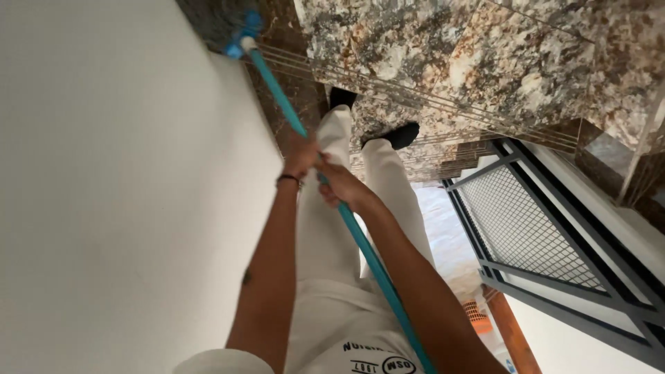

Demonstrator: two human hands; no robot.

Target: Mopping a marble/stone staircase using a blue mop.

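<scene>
Both hands on the mop pole (346,215) now: left hand (300,154) wrapped higher up, right hand (339,184) closed around it just below. The head (232,31) sits on the granite step (443,55) by the wall (118,194). Looks light, stiff, smooth, so 2 spaced grips mid-pole suit it.

Long teal mop handle (325,187), slanting from five o'clock up to eleven o'clock, gripped mid-length. Blue socket and dark stringy mop head (225,24) at the eleven o'clock end, pressed on speckled brown granite stair beside white wall.
</scene>
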